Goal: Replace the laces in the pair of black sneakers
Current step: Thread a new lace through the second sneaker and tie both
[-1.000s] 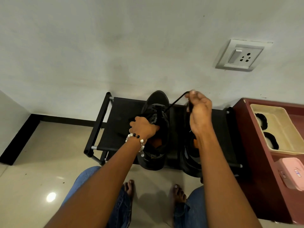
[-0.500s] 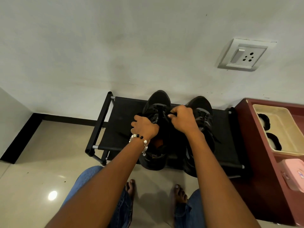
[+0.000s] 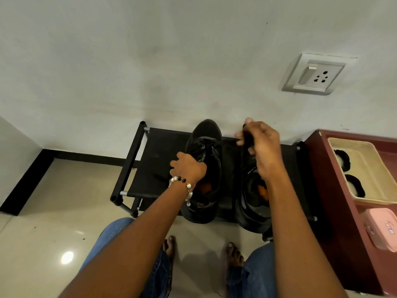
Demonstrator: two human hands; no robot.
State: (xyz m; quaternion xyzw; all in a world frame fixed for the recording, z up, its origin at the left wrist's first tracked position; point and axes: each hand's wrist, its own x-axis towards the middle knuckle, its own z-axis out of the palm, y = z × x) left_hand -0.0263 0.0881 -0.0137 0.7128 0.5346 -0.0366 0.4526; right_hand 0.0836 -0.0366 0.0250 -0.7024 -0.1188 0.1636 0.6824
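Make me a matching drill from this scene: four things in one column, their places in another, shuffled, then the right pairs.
Things:
1. left hand
2. right hand
3. wall socket
4. pink box

Places:
A. on the wall, upper right
B. raised above the right sneaker
C. on the red cabinet
D. on the left sneaker

Pairs: 1-D, 2-B, 3-A, 4-C

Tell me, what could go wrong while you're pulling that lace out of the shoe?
The left sneaker sits with its heel past the front edge of the rack. Only the left hand steadies it, so a hard tug might tip it onto the floor. The right hand pinches something dark, probably the lace, raised above the right sneaker. It is blurred, so a loose grip could let it slip free.
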